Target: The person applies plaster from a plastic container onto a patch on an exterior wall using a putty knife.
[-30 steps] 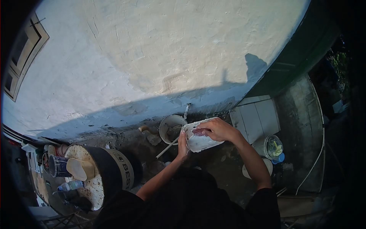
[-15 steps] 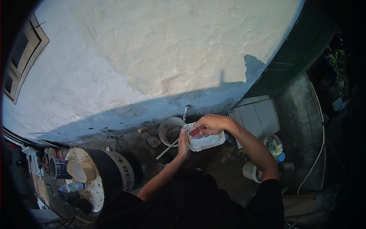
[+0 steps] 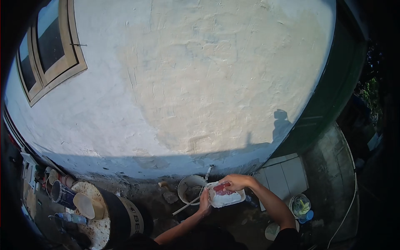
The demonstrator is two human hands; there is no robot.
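Observation:
In front of my body I hold a shallow white tray [image 3: 227, 200] that has a thick white substance in it. My left hand [image 3: 204, 203] grips the tray's left edge. My right hand [image 3: 234, 182] is closed round a red object [image 3: 223, 188] smeared with white, at the far side of the tray. My fingers cover part of it, so its exact kind does not show. Just beyond my left hand stands a pale bucket [image 3: 182, 191], with a thin pale stick [image 3: 186, 206] slanting beside it. A tap [image 3: 209, 170] on the wall is above the bucket.
A wall [image 3: 187, 83] with uneven cream and white patches rises ahead, with a window [image 3: 52, 46] at left. A rusty-topped drum [image 3: 118, 216] bears a tan container [image 3: 88, 206] and a plastic bottle [image 3: 71, 218]. At right are pale tiles [image 3: 284, 177] and a bucket [image 3: 300, 205].
My view has tilted up, so more wall and window show and my hands sit lower in the picture. Both hands keep their hold on the tray and the red object.

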